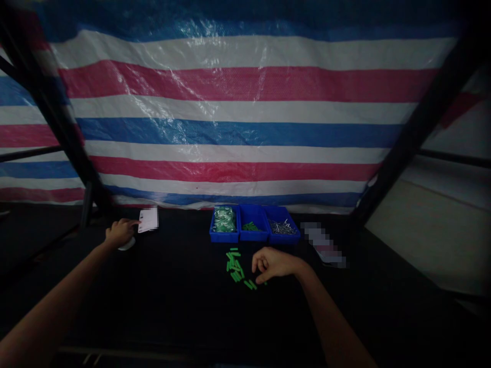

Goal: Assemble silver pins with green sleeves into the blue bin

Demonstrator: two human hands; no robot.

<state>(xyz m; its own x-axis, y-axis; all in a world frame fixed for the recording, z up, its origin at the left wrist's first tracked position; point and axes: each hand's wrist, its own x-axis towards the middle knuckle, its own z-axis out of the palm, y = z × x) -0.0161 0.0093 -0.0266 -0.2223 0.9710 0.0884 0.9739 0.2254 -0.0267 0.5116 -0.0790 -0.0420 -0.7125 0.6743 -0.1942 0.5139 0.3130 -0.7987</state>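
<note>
My left hand [119, 233] is at the left of the black table, its index finger stretched out to the edge of a white card [148, 220]. A white rounded object [127, 244] lies partly hidden beneath that hand. Over the middle of the table is my right hand [273, 264], with its fingers loosely curled and the thumb apart from them; nothing shows between them. Just left of it lie several small green wall plugs [235, 267] in a loose heap. A few more green plugs [250, 284] are close to its thumb.
Three joined blue bins stand behind the heap: a left bin [224, 237] with clear bags of green pieces, a middle bin [253, 236] with loose green plugs, and a right bin [284, 239] with metal screws. A blurred flat object [324, 245] lies right. Striped sheeting [238, 133] hangs behind.
</note>
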